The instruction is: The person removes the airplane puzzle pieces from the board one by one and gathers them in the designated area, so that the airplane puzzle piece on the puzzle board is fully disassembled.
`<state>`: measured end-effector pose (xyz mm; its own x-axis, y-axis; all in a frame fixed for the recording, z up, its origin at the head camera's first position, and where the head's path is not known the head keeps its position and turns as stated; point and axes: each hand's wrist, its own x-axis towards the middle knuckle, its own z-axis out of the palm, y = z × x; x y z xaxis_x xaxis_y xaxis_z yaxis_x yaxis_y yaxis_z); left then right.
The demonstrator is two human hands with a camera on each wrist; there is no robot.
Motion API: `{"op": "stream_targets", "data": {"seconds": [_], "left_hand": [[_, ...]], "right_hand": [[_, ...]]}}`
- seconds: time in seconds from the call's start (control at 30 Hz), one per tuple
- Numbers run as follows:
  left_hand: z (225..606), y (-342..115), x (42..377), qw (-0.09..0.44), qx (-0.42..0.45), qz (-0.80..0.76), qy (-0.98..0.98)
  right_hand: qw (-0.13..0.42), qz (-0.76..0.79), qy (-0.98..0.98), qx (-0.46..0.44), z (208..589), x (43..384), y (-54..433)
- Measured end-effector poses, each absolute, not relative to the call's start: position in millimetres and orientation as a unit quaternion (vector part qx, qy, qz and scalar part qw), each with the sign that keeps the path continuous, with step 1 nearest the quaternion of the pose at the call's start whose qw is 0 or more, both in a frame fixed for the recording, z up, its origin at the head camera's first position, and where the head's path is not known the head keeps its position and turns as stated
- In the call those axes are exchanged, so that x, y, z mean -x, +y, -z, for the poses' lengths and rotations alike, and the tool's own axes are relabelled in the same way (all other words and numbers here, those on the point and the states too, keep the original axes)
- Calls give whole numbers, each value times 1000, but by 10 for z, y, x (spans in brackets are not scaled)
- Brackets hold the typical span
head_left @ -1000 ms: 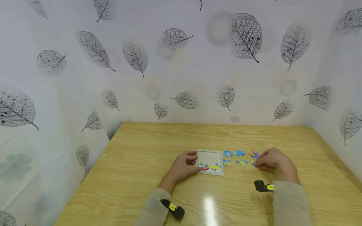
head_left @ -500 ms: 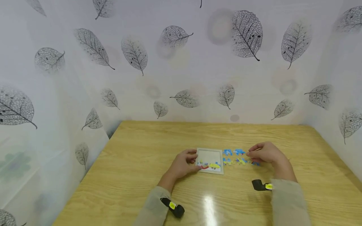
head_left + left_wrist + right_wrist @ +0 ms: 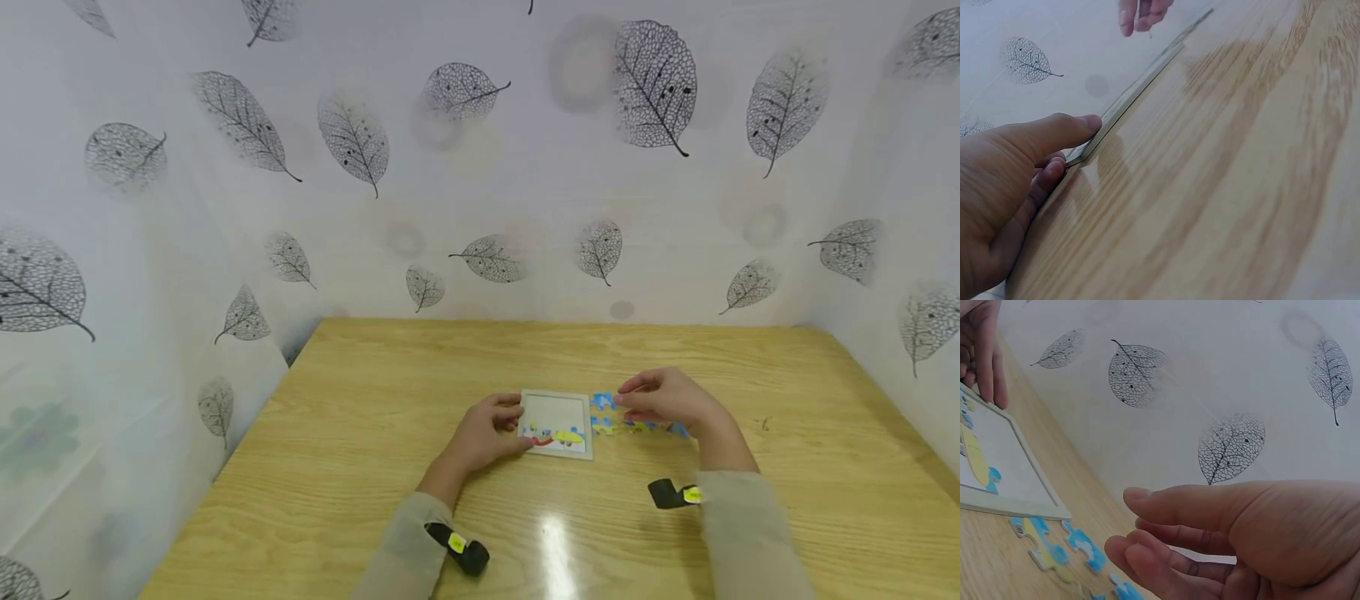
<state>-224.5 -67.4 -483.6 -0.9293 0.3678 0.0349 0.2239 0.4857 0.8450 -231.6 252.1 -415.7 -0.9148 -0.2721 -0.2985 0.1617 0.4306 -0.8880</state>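
My left hand (image 3: 483, 433) grips the left side of a pale square puzzle tray (image 3: 555, 411), its thumb at the near-left corner. Along the tray's near side lie fitted puzzle pieces (image 3: 570, 437) with yellow, red and blue print; the far part shows bare board. To the right, my right hand (image 3: 675, 402) hovers above loose puzzle pieces. Its thumb and fingers are apart in the right wrist view, and nothing shows between them. A blue loose piece (image 3: 603, 402) and a blue-yellow loose piece (image 3: 602, 426) sit beside the tray. Other loose pieces are partly hidden beneath the right hand.
The wood-grain table (image 3: 420, 367) extends around the tray, with a glare spot near its front. A pale leaf-printed curtain (image 3: 525, 200) stands behind and at both sides. Each sleeve carries a black wrist camera (image 3: 471, 557).
My right hand has moved left from the far-right loose pieces, over the middle ones, toward those beside the tray. The left hand has kept its hold on the puzzle tray.
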Motion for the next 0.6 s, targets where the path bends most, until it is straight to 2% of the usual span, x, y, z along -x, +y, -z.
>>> {"op": "stream_targets", "data": {"seconds": [0.27,0.6], "left_hand": [[4824,-683,2257,70,-174,-481,856],[4835,-672,2248,79,-169,-466,865]], "right_hand": [[206,540,813,67,4206,2364,2227],[242,549,795,85,4336,2371,1948]]}}
